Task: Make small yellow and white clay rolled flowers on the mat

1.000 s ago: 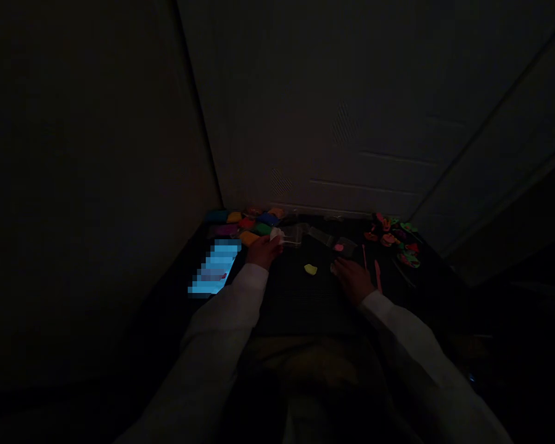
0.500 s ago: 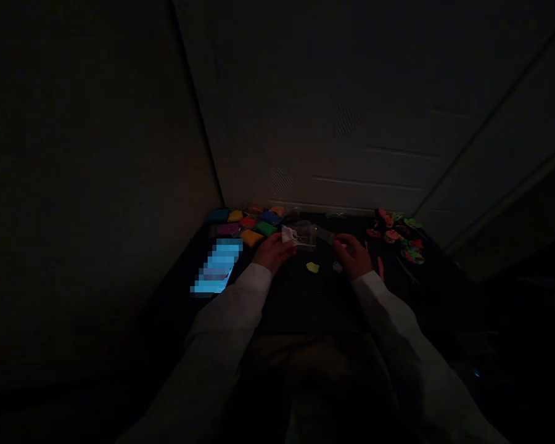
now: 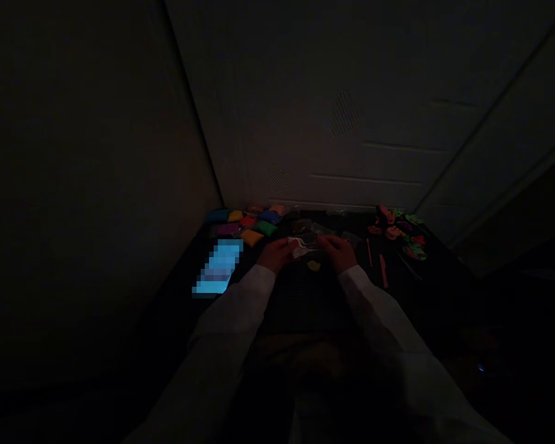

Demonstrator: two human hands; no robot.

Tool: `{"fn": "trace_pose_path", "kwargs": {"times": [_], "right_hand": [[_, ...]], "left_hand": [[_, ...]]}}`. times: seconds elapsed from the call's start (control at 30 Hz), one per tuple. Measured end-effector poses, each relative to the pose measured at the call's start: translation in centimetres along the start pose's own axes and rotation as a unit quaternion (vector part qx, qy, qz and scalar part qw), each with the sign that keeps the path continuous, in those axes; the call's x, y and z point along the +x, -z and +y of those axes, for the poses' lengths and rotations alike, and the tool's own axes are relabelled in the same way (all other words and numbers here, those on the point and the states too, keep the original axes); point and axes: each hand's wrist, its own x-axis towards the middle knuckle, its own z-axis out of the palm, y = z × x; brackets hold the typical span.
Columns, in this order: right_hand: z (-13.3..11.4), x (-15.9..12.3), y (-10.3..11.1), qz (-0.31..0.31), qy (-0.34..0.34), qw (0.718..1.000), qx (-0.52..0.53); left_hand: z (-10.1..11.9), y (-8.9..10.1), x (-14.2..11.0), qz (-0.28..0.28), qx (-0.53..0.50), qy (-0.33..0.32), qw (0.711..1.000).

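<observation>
In the dim head view, my left hand (image 3: 275, 254) is closed on a clear plastic packet with white clay-like material (image 3: 298, 248) in it. My right hand (image 3: 340, 251) is at the packet's right side, fingers pinched together on what looks like its clear edge. Both hands are above the middle of the dark table. Just below them lies a small pale yellow piece (image 3: 313, 266). Clear plastic wrappers (image 3: 322, 229) lie behind the hands. Poor light blurs the fingertips.
Coloured packets (image 3: 251, 237) crowd the back left, with a lit phone (image 3: 218, 266) in front. At right are a pink knife-shaped tool (image 3: 383, 271), a thin pink stick (image 3: 369, 251) and a heap of colourful shaped pieces (image 3: 398, 231). A pale wall (image 3: 305, 135) rises behind.
My right hand has moved left, closer to my left hand. The white packet has shifted slightly right and toward me. The pink tools at right show more fully now.
</observation>
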Motion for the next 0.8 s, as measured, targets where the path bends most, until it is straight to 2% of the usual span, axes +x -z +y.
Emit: {"fn": "trace_pose_path", "kwargs": {"times": [0.23,0.63,0.8], "right_hand": [[0.1,-0.3,1.1,-0.007,0.037,0.999,0.029],[-0.1,-0.3,1.3,-0.107,0.07,0.992,0.0],[-1.0,-0.2,1.6,-0.15,0.109,0.982,-0.042]], "left_hand": [[0.5,0.0,-0.2,0.035,-0.018,-0.009,0.999],[0.5,0.1,-0.1,0.031,-0.007,0.015,0.999],[0.3,0.1,0.1,0.026,0.008,0.029,0.999]]}}
